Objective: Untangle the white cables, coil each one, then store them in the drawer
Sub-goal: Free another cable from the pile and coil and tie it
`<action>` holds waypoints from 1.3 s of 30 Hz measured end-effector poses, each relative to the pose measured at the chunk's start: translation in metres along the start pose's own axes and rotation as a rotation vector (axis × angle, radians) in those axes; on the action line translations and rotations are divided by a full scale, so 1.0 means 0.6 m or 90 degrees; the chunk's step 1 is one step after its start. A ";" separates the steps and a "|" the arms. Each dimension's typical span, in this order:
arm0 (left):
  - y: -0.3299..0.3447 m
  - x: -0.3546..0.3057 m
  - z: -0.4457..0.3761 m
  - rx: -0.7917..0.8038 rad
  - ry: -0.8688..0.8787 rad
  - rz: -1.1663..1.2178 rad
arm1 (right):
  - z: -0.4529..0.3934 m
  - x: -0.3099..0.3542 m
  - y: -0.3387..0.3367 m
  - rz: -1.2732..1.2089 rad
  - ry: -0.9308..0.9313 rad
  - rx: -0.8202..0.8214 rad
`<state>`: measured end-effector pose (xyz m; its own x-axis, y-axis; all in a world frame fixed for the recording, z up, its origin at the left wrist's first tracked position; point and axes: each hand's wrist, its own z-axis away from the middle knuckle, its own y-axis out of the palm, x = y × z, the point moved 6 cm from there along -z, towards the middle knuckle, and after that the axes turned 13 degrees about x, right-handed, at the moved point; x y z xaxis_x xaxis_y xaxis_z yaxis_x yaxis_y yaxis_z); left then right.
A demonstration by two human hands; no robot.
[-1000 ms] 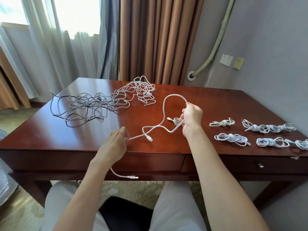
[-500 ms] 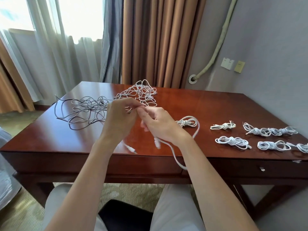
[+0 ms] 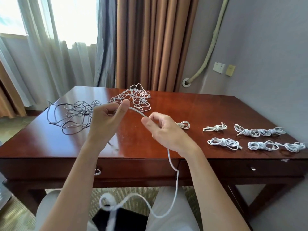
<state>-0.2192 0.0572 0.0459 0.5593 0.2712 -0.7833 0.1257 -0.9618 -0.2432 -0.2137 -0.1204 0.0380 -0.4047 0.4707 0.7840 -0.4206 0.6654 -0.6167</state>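
Note:
A loose white cable (image 3: 174,174) stretches between my hands above the desk's front half. My left hand (image 3: 106,120) pinches one end of it between thumb and fingers. My right hand (image 3: 165,130) grips it a short way along, and the rest hangs down past the desk edge and loops blurred over my lap. A large tangle of white and grey cables (image 3: 100,110) lies at the back left of the wooden desk (image 3: 208,107). Several coiled cables (image 3: 223,142) lie in two rows at the right. One small coil (image 3: 184,125) sits just behind my right hand.
Two shut drawers run along the desk front, one with a round knob (image 3: 97,171), one with a small handle (image 3: 253,168). Curtains hang behind the desk; a grey wall stands at the right. My legs and a dark seat are below.
My hands have drawn apart and a stretch of cable now spans between them. The cable's free length has dropped off the desk and swings over my lap.

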 end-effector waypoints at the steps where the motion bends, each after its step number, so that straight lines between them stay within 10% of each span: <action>1: -0.006 0.001 -0.001 -0.026 -0.024 0.042 | 0.005 -0.004 0.002 0.031 0.010 -0.004; 10: 0.012 0.053 0.018 -0.192 -0.244 0.441 | 0.045 0.015 0.086 -0.299 -0.137 0.135; 18: 0.048 0.091 0.084 -0.457 -0.310 0.417 | 0.007 0.025 0.121 -0.146 -0.112 -0.190; 25: 0.044 0.055 0.098 -0.149 -0.338 0.560 | 0.022 0.006 0.097 -0.251 -0.040 -0.106; 31: 0.036 0.014 0.116 0.195 -0.330 0.213 | 0.037 0.001 0.113 -0.075 0.025 0.056; 35: 0.037 -0.001 0.110 0.223 -0.187 -0.161 | 0.040 0.005 0.119 -0.121 0.010 0.096; 39: 0.035 0.022 0.113 0.054 -0.203 0.233 | 0.052 0.000 0.104 -0.168 -0.051 0.044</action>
<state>-0.2645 0.0431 -0.0084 0.2742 -0.0734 -0.9589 -0.1065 -0.9933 0.0455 -0.2654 -0.0968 -0.0029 -0.3355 0.2381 0.9115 -0.5732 0.7162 -0.3981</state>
